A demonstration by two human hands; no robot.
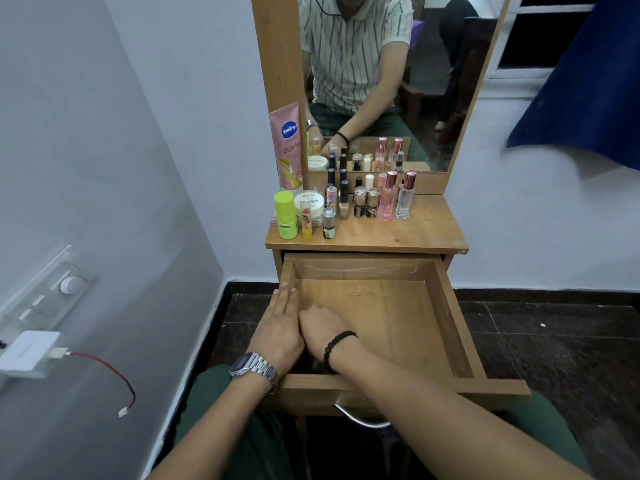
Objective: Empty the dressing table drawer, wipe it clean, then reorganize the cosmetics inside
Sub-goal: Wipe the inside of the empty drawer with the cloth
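Resting inside the drawer [450, 327] (pulled toward the person), both hands [298, 327].

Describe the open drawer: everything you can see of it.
The drawer is a shallow box that looks like brown wood, pulled well out from under the tabletop, with no cosmetics visible inside. Pale scuffs mark its back wall. A curved metal handle hangs below the front panel. The left hand lies flat along the left wall; the right hand is blurred, resting on the floor near the left front corner, something dark just behind it.
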